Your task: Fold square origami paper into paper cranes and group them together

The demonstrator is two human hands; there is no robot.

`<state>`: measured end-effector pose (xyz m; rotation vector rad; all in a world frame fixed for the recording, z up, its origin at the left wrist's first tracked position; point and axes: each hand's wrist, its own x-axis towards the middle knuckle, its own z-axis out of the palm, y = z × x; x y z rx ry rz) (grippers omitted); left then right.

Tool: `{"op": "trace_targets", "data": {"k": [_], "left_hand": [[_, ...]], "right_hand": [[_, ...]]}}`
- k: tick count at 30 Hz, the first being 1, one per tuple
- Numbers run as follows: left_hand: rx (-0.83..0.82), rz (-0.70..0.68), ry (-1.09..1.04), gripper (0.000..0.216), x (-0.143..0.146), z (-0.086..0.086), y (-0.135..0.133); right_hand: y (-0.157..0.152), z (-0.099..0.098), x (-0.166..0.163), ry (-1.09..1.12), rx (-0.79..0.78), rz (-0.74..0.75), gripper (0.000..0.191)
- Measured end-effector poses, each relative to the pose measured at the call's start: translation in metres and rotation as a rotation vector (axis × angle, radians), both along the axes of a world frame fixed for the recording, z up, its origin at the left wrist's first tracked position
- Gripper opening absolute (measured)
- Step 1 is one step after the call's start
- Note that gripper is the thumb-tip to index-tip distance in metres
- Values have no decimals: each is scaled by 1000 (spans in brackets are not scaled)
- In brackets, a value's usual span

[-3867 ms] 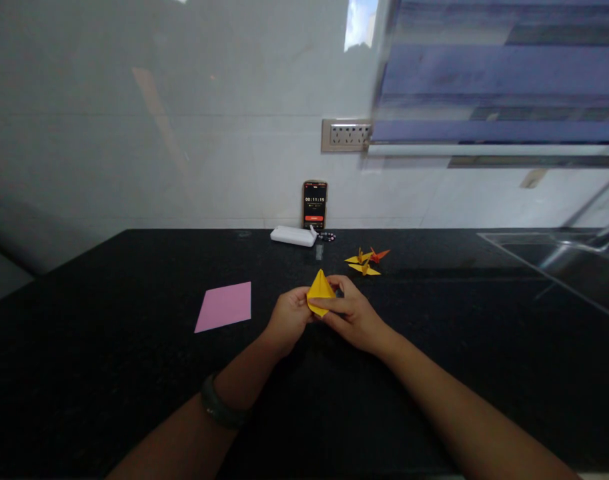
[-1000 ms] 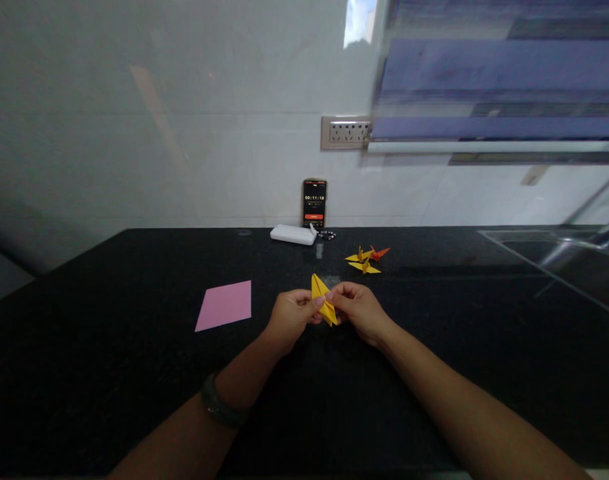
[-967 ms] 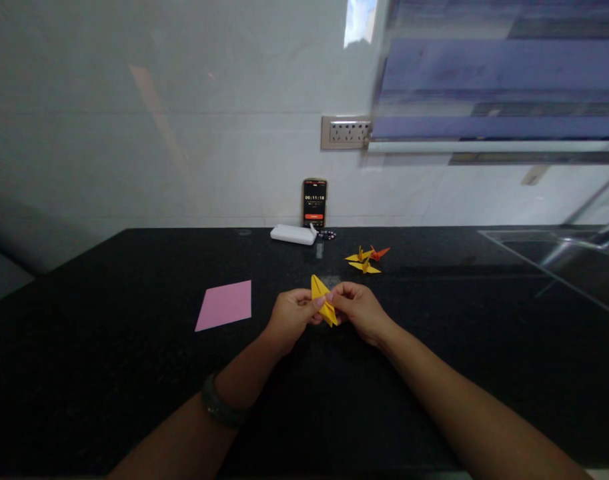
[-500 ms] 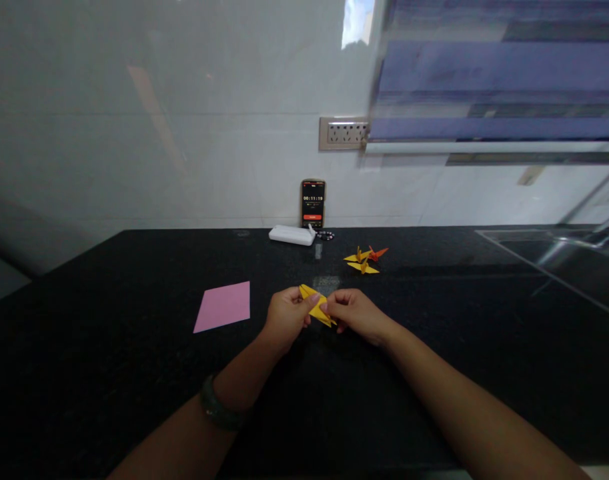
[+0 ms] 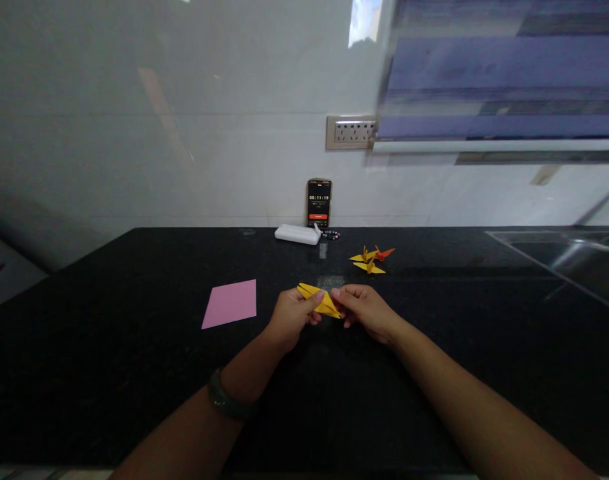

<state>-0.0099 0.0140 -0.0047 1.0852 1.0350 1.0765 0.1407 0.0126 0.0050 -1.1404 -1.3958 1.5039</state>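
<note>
A piece of yellow origami paper (image 5: 326,307), folded into a narrow pointed shape, is held above the dark counter. My left hand (image 5: 290,316) pinches its left part, thumb on top and fingers underneath. At the right end, my right hand (image 5: 365,309) is closed about the paper's tip, thumb above and fingertips below; its exact grip is partly hidden. Beyond my right hand stand two yellow paper cranes (image 5: 369,267) and one orange paper crane (image 5: 385,254). To the left of my hands a square sheet of pink paper (image 5: 231,304) lies flat.
A phone (image 5: 319,203) showing a timer leans upright against the tiled wall. In front of it lies a white power bank (image 5: 297,234) with a beaded strap (image 5: 331,235). A sink (image 5: 559,257) is set into the black counter (image 5: 109,347) at right.
The yellow paper has turned a little flatter, and my right thumb has drawn back from its middle toward the right end. The whole view has shifted slightly.
</note>
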Motion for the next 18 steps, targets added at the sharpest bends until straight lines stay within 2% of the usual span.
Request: {"op": "trace_targets", "data": {"k": [6,11,15,18], "left_hand": [[71,72,156,21,3,3,-2],[84,82,196,20,6,7,-5],[77,111,144,21,5,6,-3],[17,207,38,22,2,3,1]], "right_hand": [[1,-3,2,-73,-4,27,30],[2,-5,1,-114,-8,24,21],[1,-3,0,-106,17,-18,24],[1,1,-1,-110,134,-107,27]]}}
